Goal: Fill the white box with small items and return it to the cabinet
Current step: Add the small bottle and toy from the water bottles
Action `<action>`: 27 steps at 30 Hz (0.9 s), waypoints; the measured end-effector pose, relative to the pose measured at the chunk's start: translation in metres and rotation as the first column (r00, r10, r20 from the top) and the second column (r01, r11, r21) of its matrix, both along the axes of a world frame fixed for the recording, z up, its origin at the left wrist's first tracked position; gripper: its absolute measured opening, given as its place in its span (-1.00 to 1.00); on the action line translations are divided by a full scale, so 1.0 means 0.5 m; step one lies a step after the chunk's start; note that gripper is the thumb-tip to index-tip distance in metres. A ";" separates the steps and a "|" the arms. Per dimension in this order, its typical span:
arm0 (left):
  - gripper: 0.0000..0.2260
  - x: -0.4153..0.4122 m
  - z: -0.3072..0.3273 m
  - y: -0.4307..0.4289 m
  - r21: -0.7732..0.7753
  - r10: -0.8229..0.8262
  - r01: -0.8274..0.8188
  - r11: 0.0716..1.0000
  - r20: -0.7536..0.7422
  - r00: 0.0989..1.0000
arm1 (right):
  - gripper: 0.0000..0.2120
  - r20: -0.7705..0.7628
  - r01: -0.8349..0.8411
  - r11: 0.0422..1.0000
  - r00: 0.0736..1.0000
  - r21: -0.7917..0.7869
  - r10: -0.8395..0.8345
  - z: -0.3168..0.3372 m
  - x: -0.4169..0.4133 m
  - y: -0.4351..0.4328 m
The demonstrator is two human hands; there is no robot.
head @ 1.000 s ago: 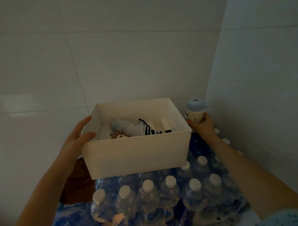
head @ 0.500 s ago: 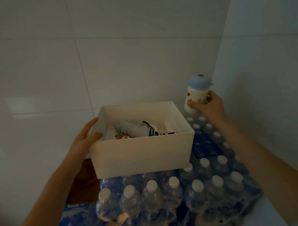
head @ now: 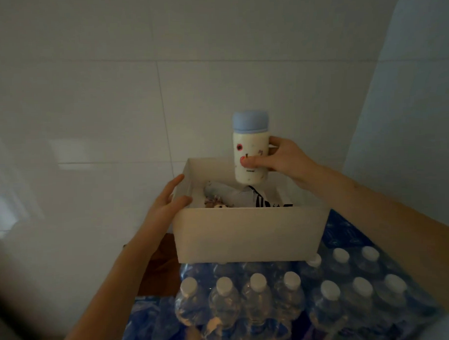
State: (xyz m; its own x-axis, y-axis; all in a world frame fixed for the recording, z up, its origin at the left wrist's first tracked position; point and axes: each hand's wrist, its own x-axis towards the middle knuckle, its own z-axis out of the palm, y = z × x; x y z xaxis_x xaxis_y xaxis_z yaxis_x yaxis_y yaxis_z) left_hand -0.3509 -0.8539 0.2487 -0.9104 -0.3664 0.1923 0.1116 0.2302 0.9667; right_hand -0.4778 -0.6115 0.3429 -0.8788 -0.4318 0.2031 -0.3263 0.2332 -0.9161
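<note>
The white box [head: 248,232] sits on top of a wrapped pack of water bottles [head: 273,295], pushed toward the corner of the tiled wall [head: 114,97], which gives it a raised, fairly flat place to rest while it is being loaded. The left hand [head: 168,201] is curled round the box's left rim, thumb on the near corner and fingers along the outer side wall, most likely to steady a light box that could slide on the uneven bottle caps. The right hand [head: 281,157] is closed round a small cream flask [head: 251,148] with a pale blue lid, thumb across the front and fingers wrapped behind. It holds the flask upright directly above the box's open top, its base just over the things inside, a position that looks chosen for lowering it straight down. Inside the box lie a pale folded cloth with a black-and-white striped piece [head: 257,198], and to the left of that a small doll-like figure [head: 215,203]; the right part of the box floor is hidden by the near wall. Filling appears to be under way, and no cabinet is in view from the box's spot.
</note>
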 end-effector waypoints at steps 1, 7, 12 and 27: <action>-0.52 0.001 0.001 0.001 0.003 0.002 -0.002 1.000 0.007 1.000 | -0.37 0.032 -0.013 1.000 0.999 0.027 0.013 -0.006 0.001 -0.018; -0.49 0.006 0.006 0.001 -0.031 -0.009 0.009 0.999 0.011 1.000 | -0.55 0.230 -0.077 0.983 0.972 0.169 0.037 -0.031 -0.001 -0.110; -0.49 0.008 0.009 0.001 -0.023 -0.013 0.013 1.000 0.007 1.000 | -0.58 0.243 -0.088 0.964 0.970 0.252 0.025 -0.050 -0.003 -0.153; -0.51 0.009 0.012 0.001 -0.024 -0.014 0.014 1.000 0.014 1.000 | -0.39 0.440 -0.228 0.874 0.898 0.429 0.018 -0.051 0.024 -0.205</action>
